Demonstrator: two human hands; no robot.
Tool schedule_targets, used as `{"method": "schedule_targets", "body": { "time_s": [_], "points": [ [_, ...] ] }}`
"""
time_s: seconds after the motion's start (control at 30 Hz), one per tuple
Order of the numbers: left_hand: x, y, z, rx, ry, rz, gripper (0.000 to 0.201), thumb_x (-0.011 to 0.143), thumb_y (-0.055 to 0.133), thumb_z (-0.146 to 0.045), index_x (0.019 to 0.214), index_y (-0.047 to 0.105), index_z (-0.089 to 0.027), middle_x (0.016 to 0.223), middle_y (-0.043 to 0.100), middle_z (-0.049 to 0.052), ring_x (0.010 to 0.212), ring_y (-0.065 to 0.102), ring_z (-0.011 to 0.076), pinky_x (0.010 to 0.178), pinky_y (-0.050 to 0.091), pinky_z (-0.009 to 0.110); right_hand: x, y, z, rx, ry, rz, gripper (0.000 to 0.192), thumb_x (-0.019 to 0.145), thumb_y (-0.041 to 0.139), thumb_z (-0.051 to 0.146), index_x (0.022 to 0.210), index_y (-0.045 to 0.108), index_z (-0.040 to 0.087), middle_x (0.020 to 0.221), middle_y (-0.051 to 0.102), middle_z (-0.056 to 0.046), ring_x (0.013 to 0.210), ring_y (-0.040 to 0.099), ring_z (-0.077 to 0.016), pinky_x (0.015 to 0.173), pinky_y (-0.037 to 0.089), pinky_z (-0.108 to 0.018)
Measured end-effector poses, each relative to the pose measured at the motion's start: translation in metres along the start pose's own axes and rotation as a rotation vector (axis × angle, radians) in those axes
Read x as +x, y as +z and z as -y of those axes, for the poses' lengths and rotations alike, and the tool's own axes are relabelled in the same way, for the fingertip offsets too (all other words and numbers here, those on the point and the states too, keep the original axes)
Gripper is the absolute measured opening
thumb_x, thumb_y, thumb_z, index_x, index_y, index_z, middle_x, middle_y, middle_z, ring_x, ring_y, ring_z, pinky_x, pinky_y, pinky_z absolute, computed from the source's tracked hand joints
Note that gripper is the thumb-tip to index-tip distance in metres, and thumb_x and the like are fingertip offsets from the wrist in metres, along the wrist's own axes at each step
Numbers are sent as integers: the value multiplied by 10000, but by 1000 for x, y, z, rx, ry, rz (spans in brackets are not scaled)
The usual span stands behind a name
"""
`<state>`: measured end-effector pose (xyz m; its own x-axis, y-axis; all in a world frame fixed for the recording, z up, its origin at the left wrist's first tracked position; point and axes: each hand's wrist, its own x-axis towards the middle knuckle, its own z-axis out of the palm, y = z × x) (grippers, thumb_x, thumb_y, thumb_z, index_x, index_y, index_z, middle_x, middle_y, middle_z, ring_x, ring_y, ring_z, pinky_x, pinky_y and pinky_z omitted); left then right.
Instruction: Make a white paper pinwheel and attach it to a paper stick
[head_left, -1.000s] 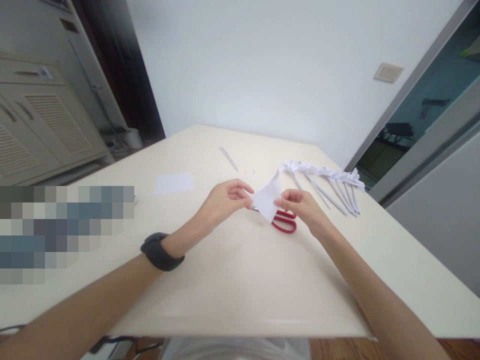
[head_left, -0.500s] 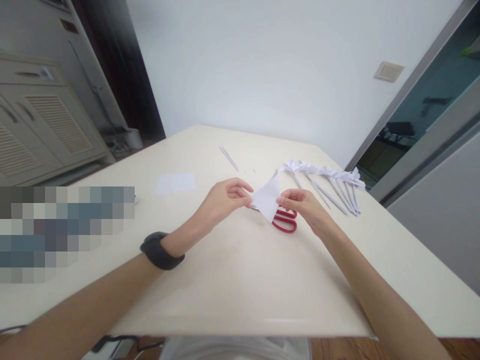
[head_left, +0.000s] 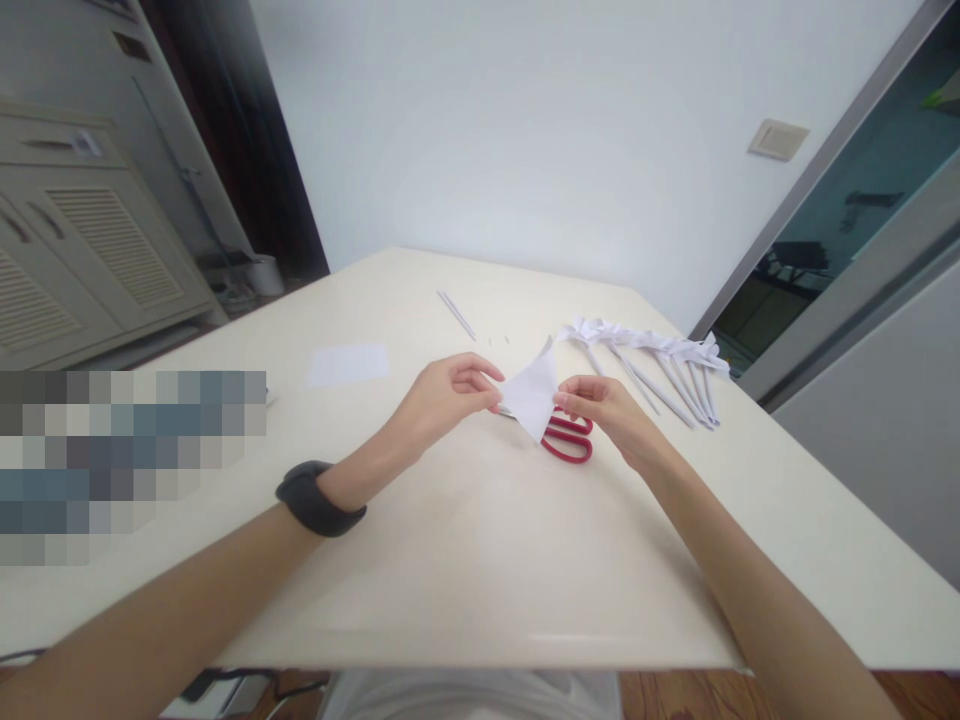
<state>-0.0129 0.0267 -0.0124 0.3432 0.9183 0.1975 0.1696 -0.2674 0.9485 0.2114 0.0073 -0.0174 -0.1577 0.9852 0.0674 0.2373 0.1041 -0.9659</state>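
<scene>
A small white paper piece [head_left: 531,396] is held up just above the cream table [head_left: 487,540], pinched on both sides. My left hand [head_left: 442,397] grips its left edge with thumb and fingers; a dark band sits on that wrist. My right hand [head_left: 609,412] pinches its right edge. Directly behind and under the paper lie red-handled scissors [head_left: 568,440], partly hidden by the paper and my right hand.
A row of several white paper pieces on thin rolled sticks [head_left: 660,362] lies at the back right. A flat white paper square [head_left: 349,364] lies to the left, a thin stick [head_left: 457,315] farther back. A blurred-out patch covers the left edge. Cabinets stand at left.
The paper and both hands have stayed almost in place; the view has shifted slightly and the paper's top corner has tipped a little to the left.
</scene>
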Motion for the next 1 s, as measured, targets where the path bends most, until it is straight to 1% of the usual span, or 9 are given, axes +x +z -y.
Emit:
{"method": "schedule_targets", "body": {
  "time_s": [0.17, 0.33, 0.63, 0.83, 1.0],
  "points": [
    [0, -1, -1, -8, -13, -13, 158, 699, 624, -220, 850, 602, -183, 685, 658, 6, 722, 649, 178, 718, 467, 288, 0, 1, 1, 6, 16, 12, 219, 718, 659, 374, 732, 602, 163, 676, 553, 15, 612, 468, -102, 597, 346, -258],
    [0, -1, -1, -20, -17, -5, 161, 709, 626, -219, 865, 604, -185, 696, 662, 3, 731, 645, 169, 717, 461, 278, 0, 1, 1, -5, 24, 8, 217, 714, 664, 371, 716, 599, 164, 667, 549, 21, 600, 464, -97, 594, 347, -256],
    [1, 0, 0, -19, -7, 3, 164, 703, 627, -225, 860, 600, -184, 696, 659, 6, 725, 648, 175, 714, 469, 283, 0, 1, 1, 16, 23, 20, 238, 724, 656, 397, 728, 603, 165, 725, 578, 4, 643, 490, -107, 618, 361, -256],
    [0, 1, 3, 38, 5, 21, 158, 712, 617, -224, 866, 599, -194, 699, 664, 8, 736, 654, 188, 692, 467, 287, -2, 4, 3, 23, 6, 35, 236, 735, 651, 393, 711, 587, 167, 680, 524, 19, 618, 450, -100, 594, 340, -252],
    [0, 1, 5, 62, 12, 36, 158, 736, 606, -237, 889, 594, -202, 716, 667, 13, 760, 657, 194, 673, 460, 283, -2, 4, 2, 26, -14, 11, 241, 733, 658, 388, 711, 576, 162, 681, 526, 14, 623, 444, -100, 581, 329, -249]
  ]
}}
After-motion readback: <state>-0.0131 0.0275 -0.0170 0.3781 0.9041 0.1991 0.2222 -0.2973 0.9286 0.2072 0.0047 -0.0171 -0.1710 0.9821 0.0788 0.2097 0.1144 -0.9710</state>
